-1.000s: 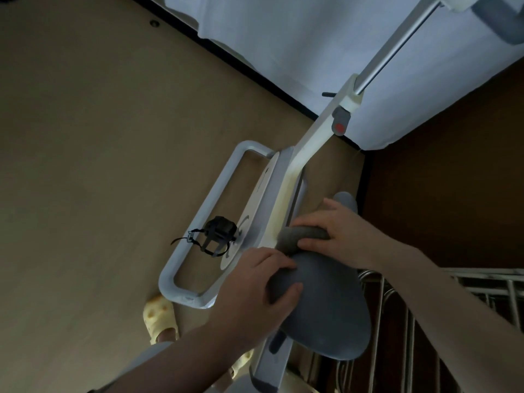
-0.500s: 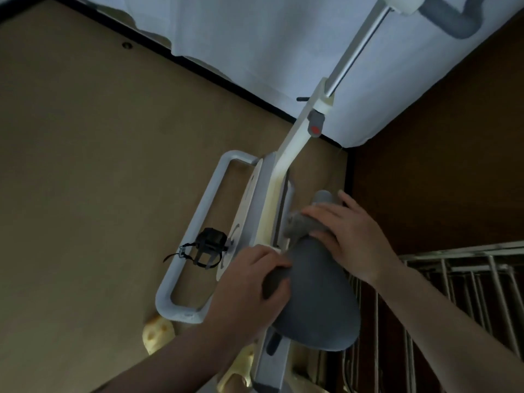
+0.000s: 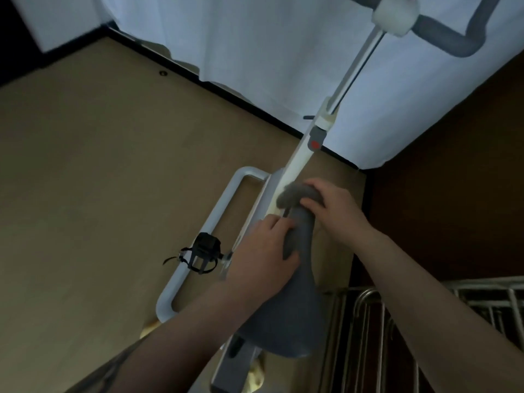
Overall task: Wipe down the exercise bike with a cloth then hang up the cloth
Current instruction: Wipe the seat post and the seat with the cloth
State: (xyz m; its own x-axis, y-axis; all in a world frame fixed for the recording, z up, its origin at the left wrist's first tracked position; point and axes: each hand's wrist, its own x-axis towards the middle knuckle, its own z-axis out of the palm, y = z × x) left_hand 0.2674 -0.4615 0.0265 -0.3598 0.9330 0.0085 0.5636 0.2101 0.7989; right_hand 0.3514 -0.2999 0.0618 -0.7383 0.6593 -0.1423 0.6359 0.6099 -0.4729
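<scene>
Both bare forearms are stretched forward from the lower edge of the view, converging toward the middle. The left hand [image 3: 262, 251] is laid palm down, its fingers [image 3: 276, 224] curled over the seat [image 3: 289, 313] edge. The right hand [image 3: 331, 207] is bent at the wrist, the cloth [image 3: 292, 195] being gripped in its curled fingers.

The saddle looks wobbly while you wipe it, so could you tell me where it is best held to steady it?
Probably hold the saddle at its narrow front end, coming from the left side, as the left hand does now. The nose is slim enough for fingers to wrap it, whereas the rear is broad. That leaves the right hand free to work the cloth at the tip.
</scene>
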